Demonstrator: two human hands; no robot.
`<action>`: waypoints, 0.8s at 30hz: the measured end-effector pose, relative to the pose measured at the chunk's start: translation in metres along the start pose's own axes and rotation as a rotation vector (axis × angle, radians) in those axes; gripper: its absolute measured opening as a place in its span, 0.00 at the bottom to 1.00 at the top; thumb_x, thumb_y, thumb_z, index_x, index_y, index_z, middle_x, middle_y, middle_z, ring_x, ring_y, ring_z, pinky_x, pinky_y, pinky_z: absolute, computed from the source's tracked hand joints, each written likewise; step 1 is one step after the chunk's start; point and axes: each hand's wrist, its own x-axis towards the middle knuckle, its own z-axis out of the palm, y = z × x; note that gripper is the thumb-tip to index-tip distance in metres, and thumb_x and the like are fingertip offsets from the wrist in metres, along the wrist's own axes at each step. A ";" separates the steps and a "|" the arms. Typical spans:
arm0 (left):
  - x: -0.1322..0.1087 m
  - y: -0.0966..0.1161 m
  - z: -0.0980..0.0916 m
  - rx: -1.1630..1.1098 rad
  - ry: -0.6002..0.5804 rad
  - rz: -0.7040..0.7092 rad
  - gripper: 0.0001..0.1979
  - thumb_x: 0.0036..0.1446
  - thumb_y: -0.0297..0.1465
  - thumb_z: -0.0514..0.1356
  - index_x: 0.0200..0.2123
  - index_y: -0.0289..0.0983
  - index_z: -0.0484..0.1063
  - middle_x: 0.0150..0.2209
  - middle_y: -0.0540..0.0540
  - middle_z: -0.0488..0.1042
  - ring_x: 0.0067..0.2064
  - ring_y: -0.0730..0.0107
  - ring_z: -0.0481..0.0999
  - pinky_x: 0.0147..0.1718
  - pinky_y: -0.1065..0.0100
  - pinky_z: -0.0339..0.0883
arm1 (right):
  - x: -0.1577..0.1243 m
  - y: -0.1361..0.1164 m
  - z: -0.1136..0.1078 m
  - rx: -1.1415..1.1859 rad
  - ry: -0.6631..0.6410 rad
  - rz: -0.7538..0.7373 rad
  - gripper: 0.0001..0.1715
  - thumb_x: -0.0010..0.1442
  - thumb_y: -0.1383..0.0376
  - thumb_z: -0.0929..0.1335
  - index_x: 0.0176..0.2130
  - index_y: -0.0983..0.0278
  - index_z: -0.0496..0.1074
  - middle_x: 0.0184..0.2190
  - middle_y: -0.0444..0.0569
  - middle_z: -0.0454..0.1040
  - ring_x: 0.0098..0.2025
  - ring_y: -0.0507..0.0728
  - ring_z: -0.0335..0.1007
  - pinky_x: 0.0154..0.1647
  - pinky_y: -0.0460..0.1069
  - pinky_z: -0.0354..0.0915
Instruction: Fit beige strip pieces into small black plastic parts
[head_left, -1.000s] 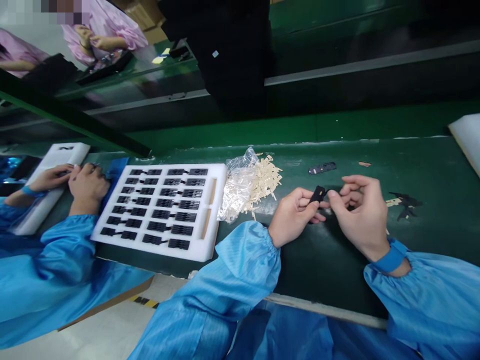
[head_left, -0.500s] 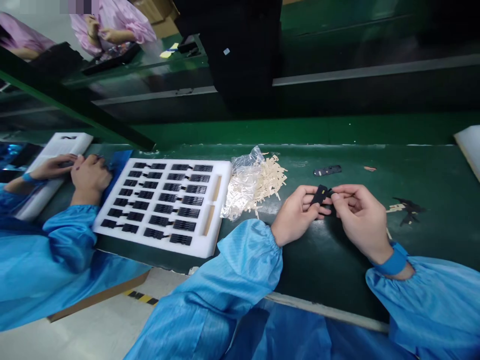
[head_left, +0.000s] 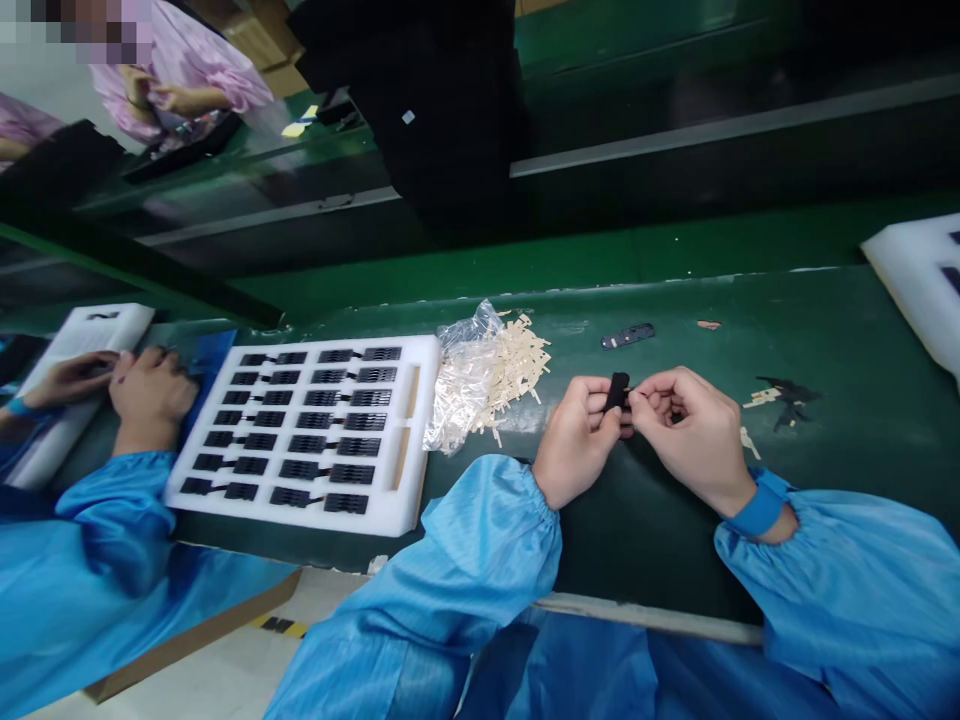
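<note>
Between the thumb and fingers of my left hand (head_left: 574, 445) is a small flat black plastic part (head_left: 616, 393), held upright over the bench. My right hand (head_left: 694, 430), with a blue band at its wrist, is closed in a pinch at the part's right edge. Whatever sits in that pinch is too small and covered to make out. Beyond my hands lies a dark perforated plate (head_left: 628, 336). Right of my right hand are black scraps (head_left: 791, 398) with a few cream strips. To the left, a pile of cream-coloured small pieces (head_left: 523, 365) spills from a clear plastic bag (head_left: 465, 385).
A white foam tray (head_left: 409, 515) with rows of black parts stands left on the green bench (head_left: 652, 560). Another foam tray (head_left: 907, 260) is at the right edge. A co-worker's hands (head_left: 150, 395) work at far left. A person in pink (head_left: 180, 80) is across the bench.
The black part in my left hand has turned, and its yellow mark no longer shows. My right fingers have come closer against its edge. The view has shifted to the right.
</note>
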 end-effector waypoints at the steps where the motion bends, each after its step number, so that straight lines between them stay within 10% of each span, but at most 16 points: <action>1: -0.001 -0.001 0.002 -0.007 0.000 0.007 0.13 0.65 0.29 0.62 0.49 0.36 0.64 0.45 0.42 0.80 0.42 0.68 0.83 0.44 0.66 0.79 | 0.000 0.000 0.001 0.012 0.017 0.021 0.05 0.60 0.68 0.70 0.32 0.60 0.72 0.26 0.43 0.71 0.24 0.51 0.66 0.25 0.47 0.65; 16: -0.009 -0.004 0.000 0.252 0.030 0.150 0.13 0.67 0.29 0.61 0.53 0.40 0.65 0.50 0.42 0.80 0.50 0.65 0.83 0.50 0.64 0.76 | -0.001 -0.001 0.001 0.090 0.014 0.158 0.05 0.59 0.65 0.70 0.31 0.60 0.71 0.23 0.42 0.70 0.22 0.52 0.67 0.24 0.47 0.67; 24: -0.005 -0.002 0.009 -0.030 -0.009 0.049 0.16 0.65 0.34 0.64 0.50 0.36 0.63 0.42 0.42 0.80 0.41 0.67 0.83 0.45 0.66 0.78 | -0.006 0.001 0.003 0.124 0.034 0.207 0.04 0.58 0.66 0.71 0.32 0.60 0.71 0.24 0.42 0.71 0.22 0.52 0.67 0.23 0.48 0.68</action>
